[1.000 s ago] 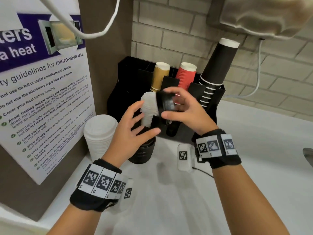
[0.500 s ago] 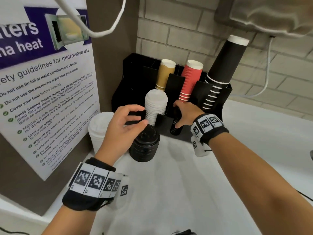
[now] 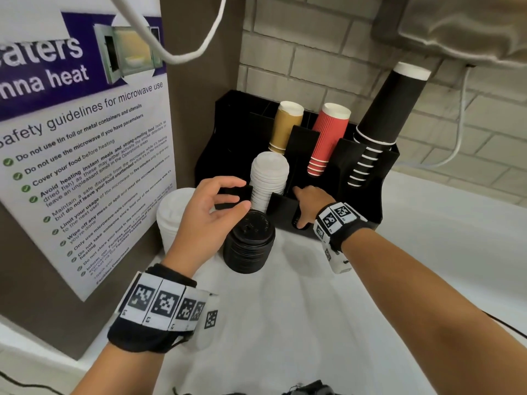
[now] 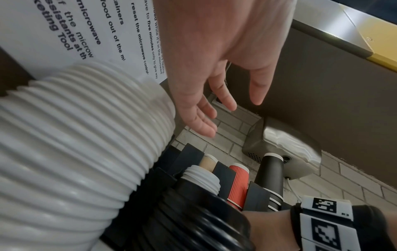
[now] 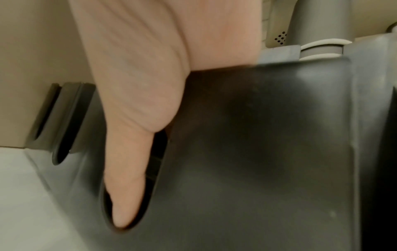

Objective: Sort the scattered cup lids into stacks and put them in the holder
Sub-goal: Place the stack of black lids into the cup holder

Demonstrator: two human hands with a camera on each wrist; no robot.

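Note:
The black holder stands at the back of the counter with a stack of white lids in a front compartment. My right hand reaches into the compartment beside it. Its thumb lies down the front slot against small black lids; the fingers are hidden inside. A tall stack of black lids stands on the counter before the holder, and a wider stack of white lids is to its left. My left hand hovers just above the black stack, fingers loosely curved, holding nothing.
Gold cups, red cups and black cups stick up from the holder's back slots. A poster covers the wall at left. A wall-mounted unit hangs overhead at right. The white counter stretches towards me.
My right hand has carried a small stack of black lids from in front of the holder down into its front compartment. My left hand stays over the black stack on the counter.

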